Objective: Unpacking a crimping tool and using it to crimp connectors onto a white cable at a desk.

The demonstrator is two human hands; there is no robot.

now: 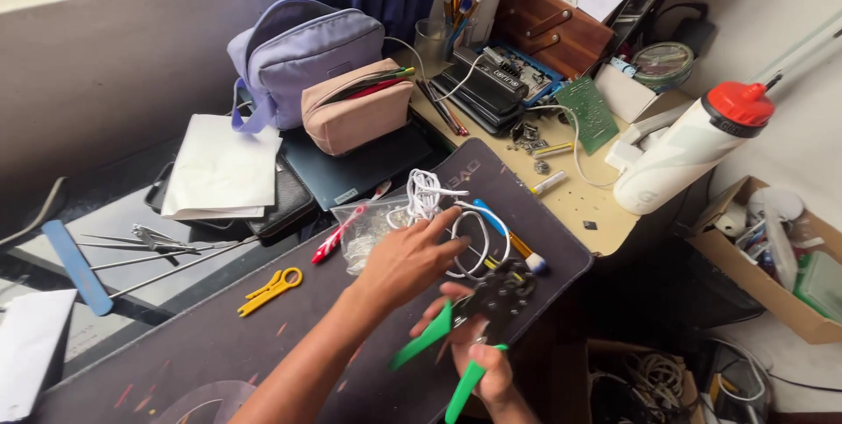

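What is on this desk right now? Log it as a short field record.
left hand: left hand reaching to the white cable
right hand: right hand gripping the green-handled crimping tool
work surface: dark mat
beside hands: yellow wire stripper, clear plastic bag
behind: lilac bag, pink pencil pouch
right edge: white bottle with red cap
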